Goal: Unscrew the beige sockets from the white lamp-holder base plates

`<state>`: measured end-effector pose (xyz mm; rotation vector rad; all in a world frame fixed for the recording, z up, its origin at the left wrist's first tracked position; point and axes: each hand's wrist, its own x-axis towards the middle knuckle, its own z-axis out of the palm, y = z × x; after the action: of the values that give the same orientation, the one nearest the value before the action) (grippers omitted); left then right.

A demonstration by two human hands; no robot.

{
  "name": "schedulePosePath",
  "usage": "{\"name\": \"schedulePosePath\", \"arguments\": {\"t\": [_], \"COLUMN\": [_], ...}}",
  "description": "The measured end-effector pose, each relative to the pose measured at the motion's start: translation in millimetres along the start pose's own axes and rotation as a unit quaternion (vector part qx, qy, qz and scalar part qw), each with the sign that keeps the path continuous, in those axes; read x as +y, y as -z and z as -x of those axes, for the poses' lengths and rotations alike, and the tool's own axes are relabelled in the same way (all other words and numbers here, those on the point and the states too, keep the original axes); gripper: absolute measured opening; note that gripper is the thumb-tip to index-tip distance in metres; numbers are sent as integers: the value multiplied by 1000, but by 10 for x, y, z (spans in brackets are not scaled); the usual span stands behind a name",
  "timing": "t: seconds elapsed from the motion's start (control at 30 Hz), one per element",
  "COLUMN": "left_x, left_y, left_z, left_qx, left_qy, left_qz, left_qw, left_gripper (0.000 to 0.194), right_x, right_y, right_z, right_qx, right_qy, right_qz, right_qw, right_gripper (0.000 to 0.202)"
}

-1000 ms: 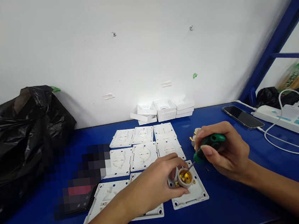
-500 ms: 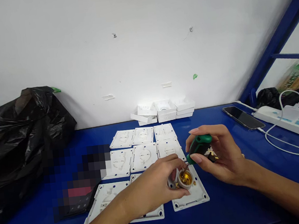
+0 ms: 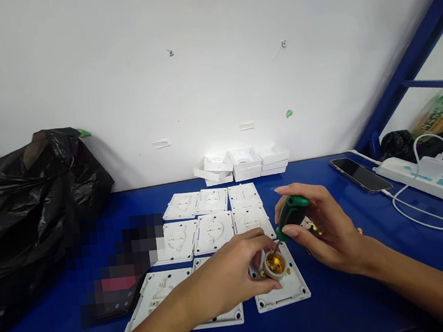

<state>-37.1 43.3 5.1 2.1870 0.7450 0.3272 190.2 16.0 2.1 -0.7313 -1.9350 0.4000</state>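
My right hand (image 3: 323, 229) is closed around a short screwdriver (image 3: 293, 214) with a green and black handle. The screwdriver leans, and its shaft points down into a round white lamp socket (image 3: 276, 272) lined with gold-coloured metal. My left hand (image 3: 243, 264) pinches the side of this socket with thumb and fingers. Under the socket is a square white plate (image 3: 283, 299) at the front right of the group. Small brass pieces show beside the socket and behind my right fingers. The screwdriver's tip is inside the socket and hard to make out.
Several more white square plates (image 3: 215, 232) lie in rows on the blue table (image 3: 324, 319). White box-like covers (image 3: 246, 166) are stacked against the wall. A black plastic bag (image 3: 37, 222) is at left. At right are a phone (image 3: 360, 174) and a white power strip (image 3: 429, 181) with cables.
The screwdriver's handle has turned and shifted slightly in my right hand, whose fingers moved a little up and left. My left hand and the socket stay where they were.
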Motion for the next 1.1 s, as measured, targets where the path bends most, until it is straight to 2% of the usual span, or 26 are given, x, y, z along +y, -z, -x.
{"name": "schedulePosePath", "arguments": {"t": [0.2,0.27,0.4,0.57,0.7,0.87,0.97,1.1], "left_x": [12,2,-7,25,-3,-77,-83,-71], "left_y": [10,7,4,-3,-36,-64,-56,-41], "left_z": [-6,-5,-1,1,11,32,39,35], "left_qx": [-5,1,4,6,24,38,30,22], "left_qy": [0,-4,-2,-8,-22,-19,-22,-14], "left_qz": [-5,0,-1,-15,-13,-13,-3,11], "left_qw": [1000,1000,1000,1000,999,999,999,1000], "left_gripper": [32,34,38,34,36,37,34,35], "right_x": [-61,-56,-29,-28,-20,-13,46,130], "right_y": [37,29,0,-5,-31,-67,-100,-116], "right_z": [-45,-37,-9,-15,-84,-186,-126,10], "right_qx": [-55,-44,17,-36,4,-21,24,93], "right_qy": [-7,-16,-9,-1,24,74,79,24], "right_qz": [-1,4,13,27,59,96,54,25], "right_qw": [998,999,1000,999,998,992,995,995], "right_gripper": [70,71,72,69,69,61,65,66]}}
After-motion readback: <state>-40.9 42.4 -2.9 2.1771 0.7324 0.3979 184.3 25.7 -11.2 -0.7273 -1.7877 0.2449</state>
